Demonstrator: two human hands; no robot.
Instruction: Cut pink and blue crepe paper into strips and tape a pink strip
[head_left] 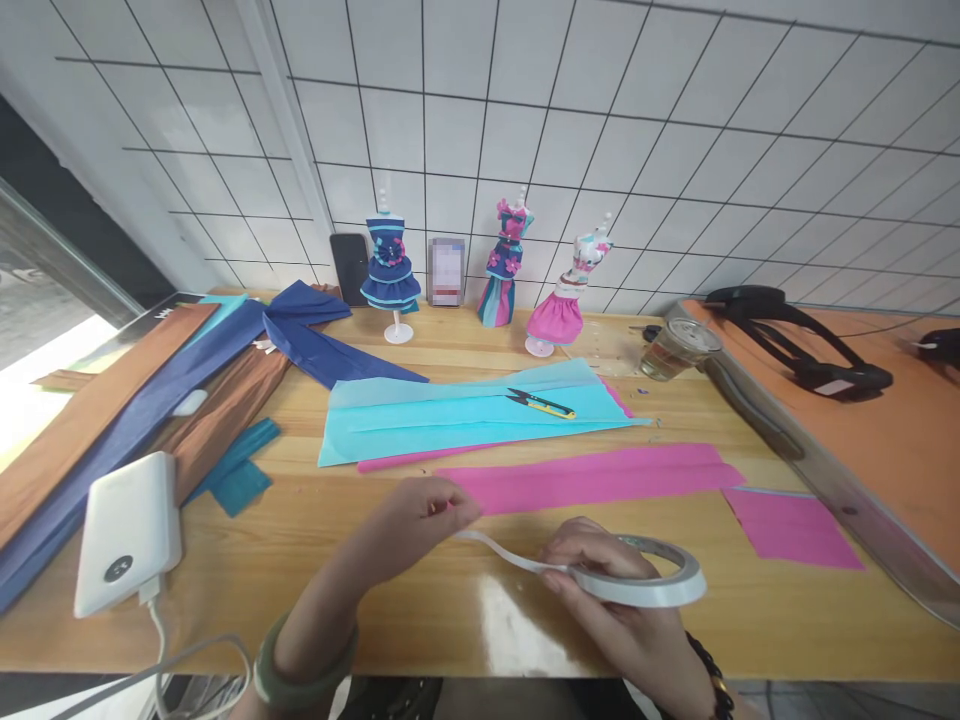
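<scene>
My right hand (pixel 607 580) grips a roll of white tape (pixel 675 592) near the table's front edge. A loose strip of the tape (pixel 502 552) runs leftward from the roll to my left hand (pixel 424 515), whose fingers pinch its end. Just beyond my hands a long pink strip (pixel 600 477) lies flat, its left end by my left fingertips. A smaller pink piece (pixel 799 528) is at the right. Behind the strip, yellow-and-black snips (pixel 541 404) rest on a wide turquoise sheet (pixel 450 408).
Three small dressed mannequins (pixel 390 265) and two phones (pixel 349 268) stand along the tiled wall. A glass jar (pixel 677 348) is at the back right. Blue and brown strips (pixel 120 420) and a white power bank (pixel 127 532) with a cable occupy the left.
</scene>
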